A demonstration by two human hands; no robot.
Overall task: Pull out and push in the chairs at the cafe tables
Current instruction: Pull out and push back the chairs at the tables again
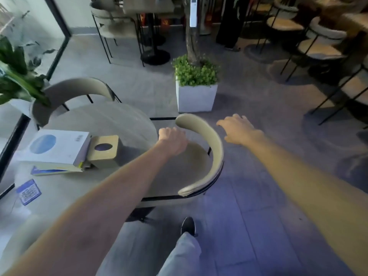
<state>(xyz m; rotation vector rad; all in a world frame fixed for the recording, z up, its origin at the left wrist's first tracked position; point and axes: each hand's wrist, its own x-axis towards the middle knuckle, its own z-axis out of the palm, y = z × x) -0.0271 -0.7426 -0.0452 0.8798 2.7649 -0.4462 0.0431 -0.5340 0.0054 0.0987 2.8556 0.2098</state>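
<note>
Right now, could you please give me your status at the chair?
Left hand curled at backrest end, grip unclear. Right hand open, off it. Chair at round table. Planter stands beyond.

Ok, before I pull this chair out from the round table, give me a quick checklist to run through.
1. Left hand gripping the backrest: cannot tell; it is curled at the backrest's far end.
2. Right hand on the backrest: not ok; it is open, over the floor beyond it.
3. Floor behind the chair bare: ok.
4. Planter out of the path: ok; it stands apart, beyond the chair.
5. Shoe away from the chair's base: cannot tell; it stands close.
6. Books and box back from the table edge: ok.
</note>
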